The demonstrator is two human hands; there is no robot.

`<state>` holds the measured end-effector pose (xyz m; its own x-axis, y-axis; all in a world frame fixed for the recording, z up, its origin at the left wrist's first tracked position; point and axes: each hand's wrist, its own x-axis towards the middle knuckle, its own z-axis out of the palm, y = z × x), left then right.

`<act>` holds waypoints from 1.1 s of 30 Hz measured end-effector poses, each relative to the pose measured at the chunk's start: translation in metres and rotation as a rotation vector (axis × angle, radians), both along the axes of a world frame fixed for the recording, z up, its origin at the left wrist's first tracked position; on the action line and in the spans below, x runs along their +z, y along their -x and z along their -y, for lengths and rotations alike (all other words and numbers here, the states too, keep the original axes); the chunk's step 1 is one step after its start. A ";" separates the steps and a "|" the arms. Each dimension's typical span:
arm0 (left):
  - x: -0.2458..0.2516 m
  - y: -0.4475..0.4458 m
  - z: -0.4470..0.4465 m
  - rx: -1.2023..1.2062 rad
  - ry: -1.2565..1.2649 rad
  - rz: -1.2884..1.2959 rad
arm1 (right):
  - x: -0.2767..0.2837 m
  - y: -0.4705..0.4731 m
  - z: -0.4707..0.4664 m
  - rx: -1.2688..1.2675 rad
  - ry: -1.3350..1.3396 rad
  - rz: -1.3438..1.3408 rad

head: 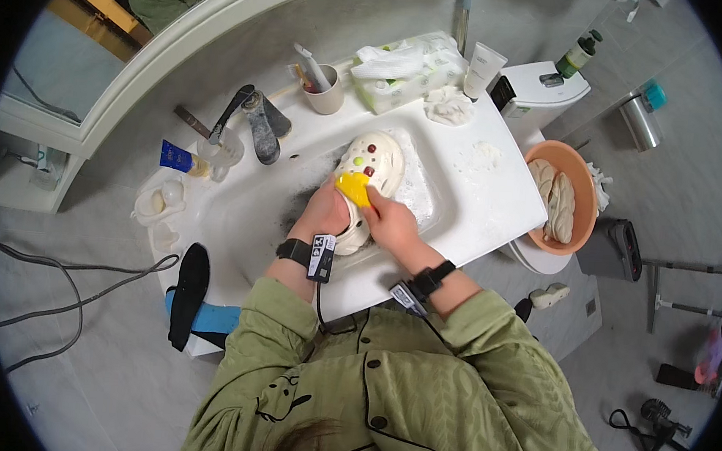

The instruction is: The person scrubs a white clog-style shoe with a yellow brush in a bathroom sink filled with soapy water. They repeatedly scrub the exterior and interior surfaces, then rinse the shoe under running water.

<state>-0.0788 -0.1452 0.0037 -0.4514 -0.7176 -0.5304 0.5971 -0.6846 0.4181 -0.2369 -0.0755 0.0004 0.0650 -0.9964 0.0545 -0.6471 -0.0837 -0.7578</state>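
Note:
A cream foam clog point(387, 154) with red and green charms on its upper is held over the basin of a white washbasin point(226, 205). My left hand point(326, 211) grips the clog along its left side. In my right hand point(393, 222) is a yellow scrubber point(354, 188), pressed against the strap and upper area of the clog. Its underside is hidden, so bristles or sponge cannot be told. Soap suds point(419, 195) and dark grime lie in the basin around the shoe.
Behind the basin stand a faucet point(261, 122), a cup with toothbrushes point(325, 99) and a tissue pack point(399, 69). An orange tub point(583, 233) holding cream shoes is at the right. Black insoles point(191, 295) lie at the left front edge, near a looped cable point(81, 302).

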 end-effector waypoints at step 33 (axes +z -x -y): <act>0.016 -0.025 -0.041 0.237 -0.080 -0.123 | 0.022 -0.008 -0.029 0.283 -0.141 -0.309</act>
<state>-0.0536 -0.1045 0.0201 -0.3399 -0.7692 -0.5412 0.7875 -0.5473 0.2833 -0.2292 -0.0463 0.0226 0.3282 -0.9334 -0.1454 -0.8116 -0.1998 -0.5490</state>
